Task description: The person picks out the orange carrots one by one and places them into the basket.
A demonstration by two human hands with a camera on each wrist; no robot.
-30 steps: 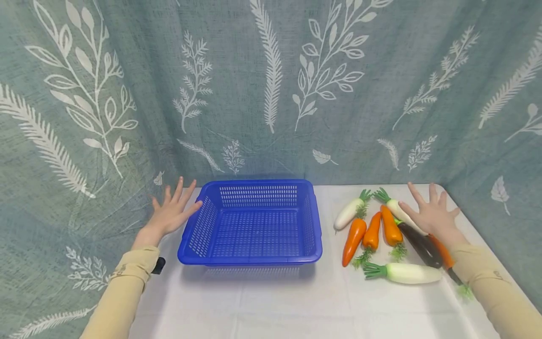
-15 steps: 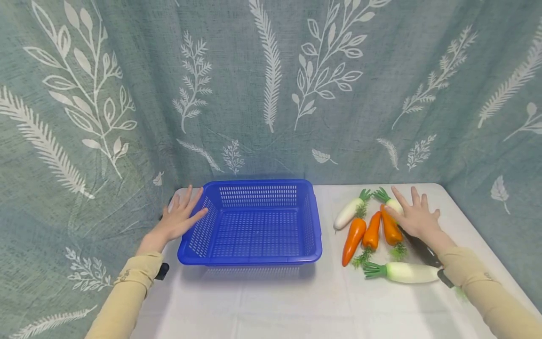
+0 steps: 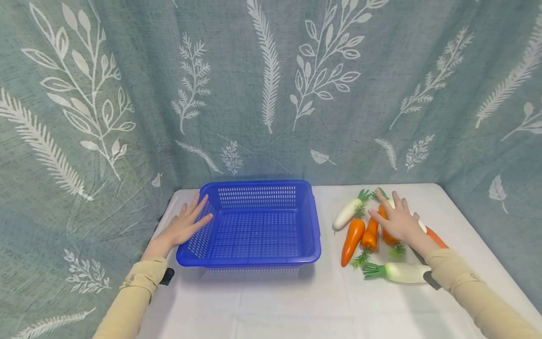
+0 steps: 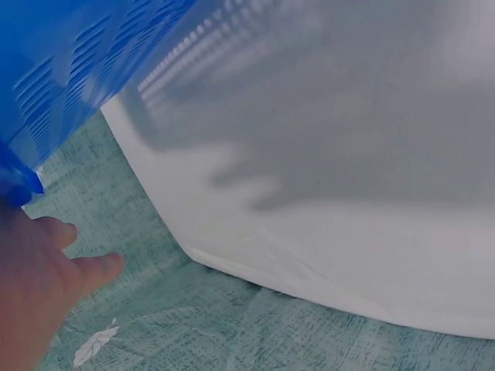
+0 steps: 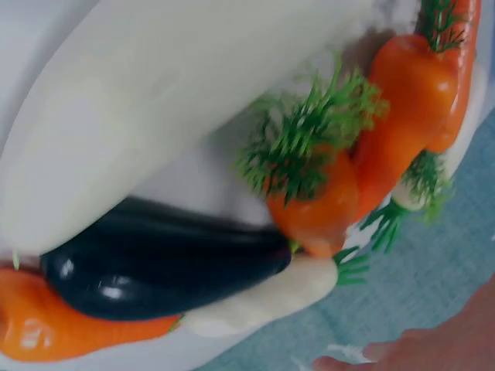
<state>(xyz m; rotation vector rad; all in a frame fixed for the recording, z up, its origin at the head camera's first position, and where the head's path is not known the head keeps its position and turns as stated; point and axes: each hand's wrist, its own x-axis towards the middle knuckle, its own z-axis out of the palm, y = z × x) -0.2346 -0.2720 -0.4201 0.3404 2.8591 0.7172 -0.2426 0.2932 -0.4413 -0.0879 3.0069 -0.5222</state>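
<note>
My left hand [image 3: 179, 229] hovers with spread fingers by the left wall of a blue plastic basket [image 3: 250, 260]; in the left wrist view a corner of that basket [image 4: 54, 77] rises above the fingers. On the right, my right hand [image 3: 399, 221] is spread over a group of vegetables and holds nothing. Under and around it lie orange carrots [image 3: 353, 241], white radishes [image 3: 348, 213] and, nearest the front, another white radish [image 3: 406, 273]. The right wrist view shows a dark eggplant [image 5: 170, 263] between a radish and a carrot [image 5: 77, 321]; the hand mostly hides it in the head view.
A white cloth covers the table [image 3: 271, 306]. Green leaf-patterned curtain [image 3: 237, 94] hangs along the back and both sides, close to the table's edges. A small black object [image 3: 167, 277] shows at the left wrist.
Both hands have moved inward: the left hand to the right over the basket's side, the right hand to the left across the vegetables. Basket and vegetables stay in place.
</note>
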